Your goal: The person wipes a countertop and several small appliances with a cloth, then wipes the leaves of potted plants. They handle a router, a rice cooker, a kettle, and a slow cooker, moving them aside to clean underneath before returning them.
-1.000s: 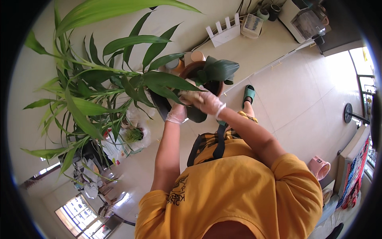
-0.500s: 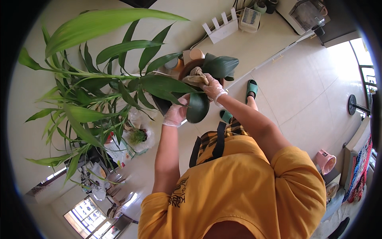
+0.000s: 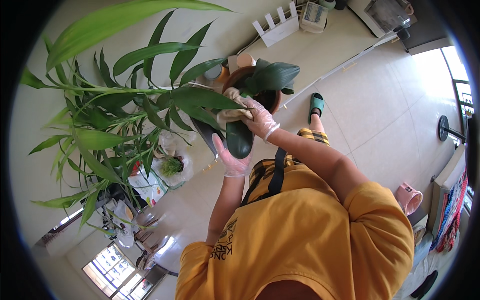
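A broad dark-green leaf (image 3: 240, 140) reaches toward me from a plant in a round brown pot (image 3: 274, 102). My right hand (image 3: 261, 120), in a clear plastic glove, grips a crumpled beige cloth (image 3: 231, 116) against the leaf's upper part, near the pot. Also gloved, my left hand (image 3: 235, 164) is at the leaf's near tip. Its thumb stands out to the left, well apart, and the leaf partly hides its other fingers. Another wide leaf (image 3: 275, 77) of the potted plant leans over the pot's far right side.
A tall leafy plant (image 3: 100, 142) fills the left side, its long leaves reaching over the pot. A white router (image 3: 276, 31) and a white box (image 3: 314, 17) are on the pale cabinet top (image 3: 300, 55). An orange-lidded jar (image 3: 216, 74) sits beside the pot. Right, a pink bin (image 3: 409, 199).
My right hand has slid the cloth left and nearer along the leaf. My left hand has shifted nearer and right, its thumb coming off the leaf. The brown pot shows more.
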`<state>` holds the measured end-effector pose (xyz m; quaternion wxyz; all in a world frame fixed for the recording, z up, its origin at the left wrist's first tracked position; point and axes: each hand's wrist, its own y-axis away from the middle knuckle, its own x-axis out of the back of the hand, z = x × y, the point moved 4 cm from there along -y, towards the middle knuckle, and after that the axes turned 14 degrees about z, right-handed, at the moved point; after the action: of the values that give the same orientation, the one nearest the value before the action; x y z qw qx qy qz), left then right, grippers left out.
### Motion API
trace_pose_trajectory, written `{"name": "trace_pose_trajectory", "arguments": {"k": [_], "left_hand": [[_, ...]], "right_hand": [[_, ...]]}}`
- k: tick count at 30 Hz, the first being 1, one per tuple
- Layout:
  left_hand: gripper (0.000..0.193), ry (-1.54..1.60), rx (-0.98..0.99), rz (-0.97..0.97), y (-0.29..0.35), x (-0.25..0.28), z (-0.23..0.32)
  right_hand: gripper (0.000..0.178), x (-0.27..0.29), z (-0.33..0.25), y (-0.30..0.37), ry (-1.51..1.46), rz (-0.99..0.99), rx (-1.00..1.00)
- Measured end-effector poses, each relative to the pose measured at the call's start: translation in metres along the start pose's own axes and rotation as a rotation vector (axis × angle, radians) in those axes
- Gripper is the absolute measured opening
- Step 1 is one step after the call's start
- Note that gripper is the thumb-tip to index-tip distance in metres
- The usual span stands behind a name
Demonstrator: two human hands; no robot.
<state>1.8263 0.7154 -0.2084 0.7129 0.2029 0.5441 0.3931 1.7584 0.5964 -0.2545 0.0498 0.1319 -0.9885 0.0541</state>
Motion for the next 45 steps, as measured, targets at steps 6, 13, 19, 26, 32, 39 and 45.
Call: {"name": "trace_pose_trajectory", "arguments": {"k": [6, 13, 19, 26, 32, 39, 45], "left_hand": [[0.056, 0.099, -0.161, -0.447, -0.028, 0.038, 0.030], [0.076, -0.014, -0.109, 0.011, -0.016, 0.025, 0.005], [0.082, 0.075, -0.003, 0.169, -0.010, 0.010, 0.007], [0.071, -0.014, -0.099, -0.480, 0.000, -0.030, 0.013], [0.081, 0.050, -0.038, 0.154, -0.015, 0.033, -0.002], [0.088, 0.179, 0.060, -0.036, -0.017, 0.022, 0.007], [0.074, 0.054, -0.199, -0.458, -0.041, 0.067, 0.027]], "right_hand": [[0.044, 0.007, -0.073, 0.054, -0.210, -0.260, 0.180], [0.046, -0.002, -0.024, 0.018, 0.039, -0.162, 0.332], [0.034, -0.017, 0.005, 0.003, 0.007, 0.005, 0.075], [0.047, 0.017, -0.082, 0.081, -0.350, -0.226, 0.315], [0.053, 0.003, -0.021, 0.028, 0.000, -0.115, 0.328], [0.043, -0.002, -0.009, 0.028, -0.061, 0.042, 0.053], [0.040, 0.028, -0.082, 0.080, -0.266, -0.193, 0.247]]}}
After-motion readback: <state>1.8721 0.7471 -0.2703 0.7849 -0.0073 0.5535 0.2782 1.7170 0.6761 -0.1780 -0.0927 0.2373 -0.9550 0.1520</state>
